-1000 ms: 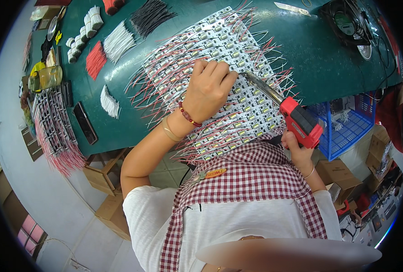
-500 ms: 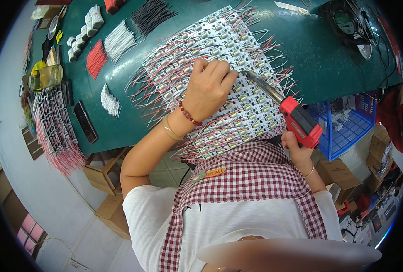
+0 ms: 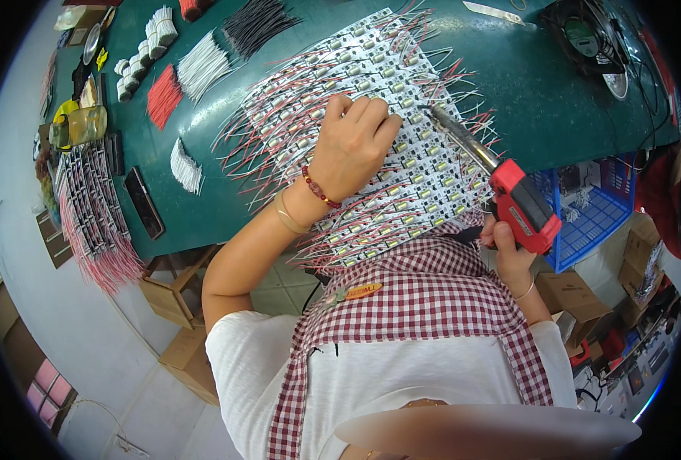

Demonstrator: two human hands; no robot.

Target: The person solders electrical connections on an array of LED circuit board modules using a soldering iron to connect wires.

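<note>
My left hand [image 3: 353, 147] is curled closed over a panel of white circuit boards [image 3: 430, 165]. Whatever its fingertips pinch is hidden beneath the knuckles. Red and white wires [image 3: 279, 107] fan out from both sides of the panel. In my right hand [image 3: 509, 249] is a red and black soldering gun [image 3: 522, 203], its metal barrel slanting up and left. The tip is over the boards, a little right of my left fingers; whether it touches them I cannot tell.
Bundles of red wires [image 3: 164, 97], white wires [image 3: 203, 65] and black wires [image 3: 256, 27] lie on the green table [image 3: 195, 222]. A phone [image 3: 143, 203] and wired boards [image 3: 95, 207] are at left. A blue crate [image 3: 585, 222] stands right, below a fan [image 3: 582, 38].
My right hand has moved the soldering gun slightly to the right, and its tip has shifted up and away from my left fingers. My left hand has barely moved.
</note>
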